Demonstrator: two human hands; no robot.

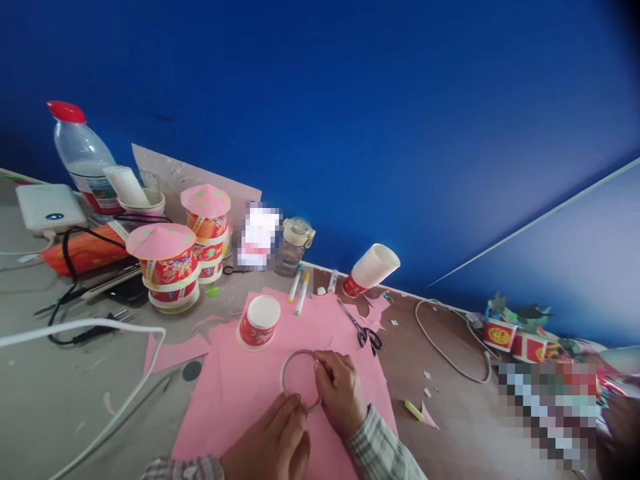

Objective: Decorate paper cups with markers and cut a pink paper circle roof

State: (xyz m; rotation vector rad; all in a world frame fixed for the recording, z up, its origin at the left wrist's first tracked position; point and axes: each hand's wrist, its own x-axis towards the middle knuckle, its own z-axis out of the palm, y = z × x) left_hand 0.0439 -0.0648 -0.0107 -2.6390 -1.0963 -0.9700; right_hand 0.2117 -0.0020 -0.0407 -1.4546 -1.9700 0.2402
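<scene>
A thin greyish-white ring (284, 373) is held just over or on the pink paper (235, 400); what it is made of I cannot tell, and pink shows through its middle. My left hand (275, 433) has its fingers closed at the ring's near edge. On the ring's right side, my right hand (344, 390) pinches it between thumb and fingers. Beyond the ring, a short red-and-white paper cup piece (259, 325) stands on the pink paper. Black-handled scissors (363, 328) lie at the paper's right edge.
Cup towers with pink cone roofs (163, 243) stand left, near a bottle (85, 157) and a white cable (135, 393). At the back are markers (302, 293), a lidded jar (295, 247) and a tilted cup stack (373, 270). Far right, a person's hand (623, 427) shows.
</scene>
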